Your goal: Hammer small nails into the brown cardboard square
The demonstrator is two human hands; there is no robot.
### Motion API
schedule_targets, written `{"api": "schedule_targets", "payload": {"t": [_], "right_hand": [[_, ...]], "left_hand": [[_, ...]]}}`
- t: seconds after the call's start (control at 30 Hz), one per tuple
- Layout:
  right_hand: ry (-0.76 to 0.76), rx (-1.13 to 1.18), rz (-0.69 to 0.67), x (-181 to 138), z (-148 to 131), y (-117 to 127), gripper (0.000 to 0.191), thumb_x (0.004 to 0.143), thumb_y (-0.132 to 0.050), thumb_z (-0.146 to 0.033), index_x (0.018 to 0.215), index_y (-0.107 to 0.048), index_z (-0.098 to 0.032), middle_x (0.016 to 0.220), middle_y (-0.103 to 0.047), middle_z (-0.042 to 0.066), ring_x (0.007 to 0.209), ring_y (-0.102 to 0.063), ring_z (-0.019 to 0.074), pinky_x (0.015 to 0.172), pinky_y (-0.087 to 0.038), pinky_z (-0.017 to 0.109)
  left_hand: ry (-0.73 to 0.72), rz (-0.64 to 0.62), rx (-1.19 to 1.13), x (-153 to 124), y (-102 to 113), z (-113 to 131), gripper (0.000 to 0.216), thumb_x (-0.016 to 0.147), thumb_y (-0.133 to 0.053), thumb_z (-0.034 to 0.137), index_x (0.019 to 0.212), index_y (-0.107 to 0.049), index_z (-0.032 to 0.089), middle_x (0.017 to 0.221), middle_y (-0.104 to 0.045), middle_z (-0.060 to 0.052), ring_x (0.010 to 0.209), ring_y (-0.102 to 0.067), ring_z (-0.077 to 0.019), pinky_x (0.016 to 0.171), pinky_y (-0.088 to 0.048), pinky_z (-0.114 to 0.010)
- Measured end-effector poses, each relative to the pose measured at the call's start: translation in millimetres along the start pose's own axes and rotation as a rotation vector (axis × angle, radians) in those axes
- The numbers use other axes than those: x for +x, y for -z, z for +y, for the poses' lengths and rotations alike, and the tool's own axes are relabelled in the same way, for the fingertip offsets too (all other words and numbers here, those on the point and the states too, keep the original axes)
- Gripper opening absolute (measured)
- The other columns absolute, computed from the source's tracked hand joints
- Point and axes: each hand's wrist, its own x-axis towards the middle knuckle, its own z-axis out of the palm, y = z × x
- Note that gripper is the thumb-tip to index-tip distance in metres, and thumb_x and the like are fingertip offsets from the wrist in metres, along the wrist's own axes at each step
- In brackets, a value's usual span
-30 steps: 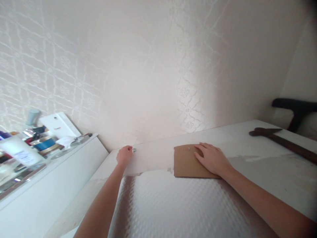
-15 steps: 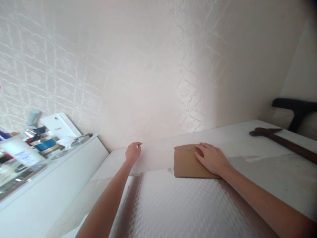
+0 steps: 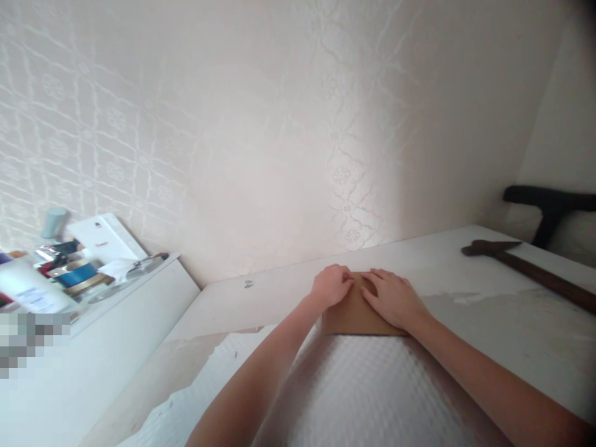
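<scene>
A brown cardboard piece (image 3: 352, 313) lies flat on the white tabletop (image 3: 447, 267) near the wall. My right hand (image 3: 392, 299) rests palm down on its right part, fingers spread. My left hand (image 3: 330, 287) is at its far left corner with fingers curled, fingertips touching the card near small metal bits that are mostly hidden. A small metal piece (image 3: 248, 284) lies alone on the table to the left. White bubble wrap (image 3: 372, 391) covers the near part of the table.
A hammer with a dark head and wooden handle (image 3: 521, 270) lies at the right on the table. A black chair back (image 3: 549, 205) stands behind it. A white shelf (image 3: 116, 298) at the left carries several bottles and jars. Patterned wallpaper rises behind.
My left hand left the small metal piece on the table at the left and moved right to the cardboard's corner. My right hand stayed on the cardboard.
</scene>
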Motion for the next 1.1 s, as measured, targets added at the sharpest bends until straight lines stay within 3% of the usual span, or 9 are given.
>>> {"api": "schedule_targets", "payload": {"t": [0.13, 0.27, 0.53, 0.7, 0.87, 1.1], "right_hand": [[-0.002, 0.009, 0.005, 0, 0, -1, 0.045, 0.088, -0.036, -0.035, 0.121, -0.058, -0.013, 0.13, -0.053, 0.015, 0.119, -0.048, 0.0271, 0.098, -0.036, 0.043], [-0.007, 0.015, 0.013, 0, 1, -3, 0.045, 0.088, -0.035, -0.036, 0.121, -0.058, -0.015, 0.129, -0.054, 0.013, 0.119, -0.048, 0.0263, 0.098, -0.035, 0.043], [-0.011, 0.002, 0.024, 1, 3, -6, 0.045, 0.089, -0.033, -0.037, 0.121, -0.057, -0.017, 0.13, -0.054, 0.012, 0.119, -0.047, 0.0252, 0.099, -0.034, 0.041], [-0.009, -0.002, 0.016, 1, 4, -6, 0.045, 0.089, -0.034, -0.037, 0.121, -0.057, -0.016, 0.13, -0.054, 0.012, 0.119, -0.048, 0.0255, 0.099, -0.035, 0.042], [0.002, -0.011, 0.017, 1, 4, -5, 0.046, 0.088, -0.033, -0.037, 0.121, -0.058, -0.015, 0.13, -0.054, 0.012, 0.118, -0.048, 0.0257, 0.099, -0.036, 0.041], [0.008, -0.021, 0.021, 2, 7, -7, 0.047, 0.088, -0.034, -0.037, 0.121, -0.058, -0.014, 0.13, -0.054, 0.013, 0.117, -0.049, 0.0269, 0.097, -0.038, 0.043]], "left_hand": [[0.062, 0.085, -0.141, 5, -4, -9, 0.02, 0.084, -0.048, 0.025, 0.094, -0.065, 0.019, 0.095, -0.069, -0.003, 0.089, -0.062, -0.0163, 0.08, -0.048, -0.027], [0.198, 0.224, -0.2, 5, 6, -36, 0.018, 0.084, -0.049, 0.026, 0.092, -0.065, 0.02, 0.092, -0.07, -0.002, 0.087, -0.063, -0.0146, 0.079, -0.048, -0.025], [0.626, 0.321, 0.066, -38, 52, -136, 0.021, 0.082, -0.051, 0.023, 0.097, -0.065, 0.024, 0.103, -0.069, -0.001, 0.1, -0.061, -0.0194, 0.086, -0.046, -0.029], [0.801, 0.264, 0.156, -70, 64, -184, 0.025, 0.082, -0.051, 0.026, 0.101, -0.066, 0.025, 0.108, -0.068, -0.003, 0.102, -0.061, -0.0232, 0.083, -0.048, -0.031], [0.795, 0.235, 0.17, -79, 62, -192, 0.027, 0.081, -0.051, 0.027, 0.103, -0.066, 0.025, 0.111, -0.067, -0.004, 0.104, -0.06, -0.0237, 0.084, -0.047, -0.032], [0.779, 0.285, 0.209, -77, 63, -171, 0.028, 0.085, -0.048, 0.028, 0.108, -0.063, 0.025, 0.115, -0.065, -0.005, 0.108, -0.058, -0.0218, 0.086, -0.047, -0.031]]}}
